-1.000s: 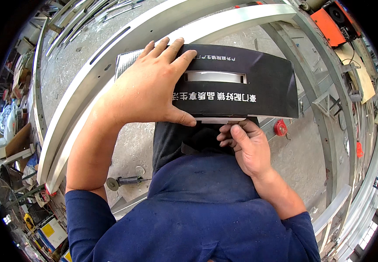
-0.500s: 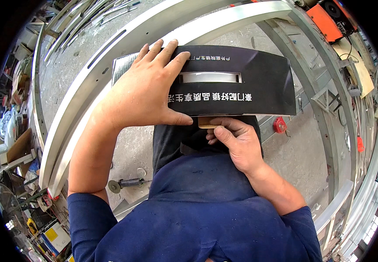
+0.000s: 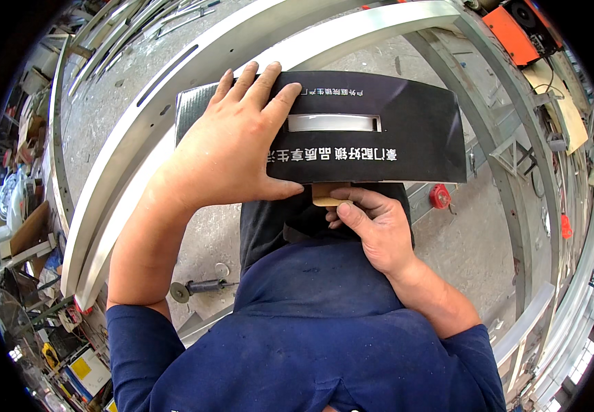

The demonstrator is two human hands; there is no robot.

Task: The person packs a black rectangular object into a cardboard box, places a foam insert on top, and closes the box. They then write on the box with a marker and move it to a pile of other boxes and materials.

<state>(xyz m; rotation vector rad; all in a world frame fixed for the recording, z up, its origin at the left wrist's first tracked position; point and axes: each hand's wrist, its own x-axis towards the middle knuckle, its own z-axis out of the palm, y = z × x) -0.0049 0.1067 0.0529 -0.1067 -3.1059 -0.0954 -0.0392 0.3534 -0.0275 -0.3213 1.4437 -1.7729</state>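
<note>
A: Where is the left hand (image 3: 231, 147)?

B: Flat on the left end of the long black box (image 3: 379, 134), fingers spread over its top, thumb pressed along the near edge. It pins the box without closing round it.

A: And the right hand (image 3: 372, 230)?

B: Just beneath the box's near edge, fingers curled together, pinching a small tan piece (image 3: 325, 199) that touches the box's underside.

A: What lies beyond the grip?

B: The box rests across pale metal frame rails (image 3: 173, 89). A small tool (image 3: 201, 287) lies on the concrete floor (image 3: 468, 247), below the left forearm.
</note>
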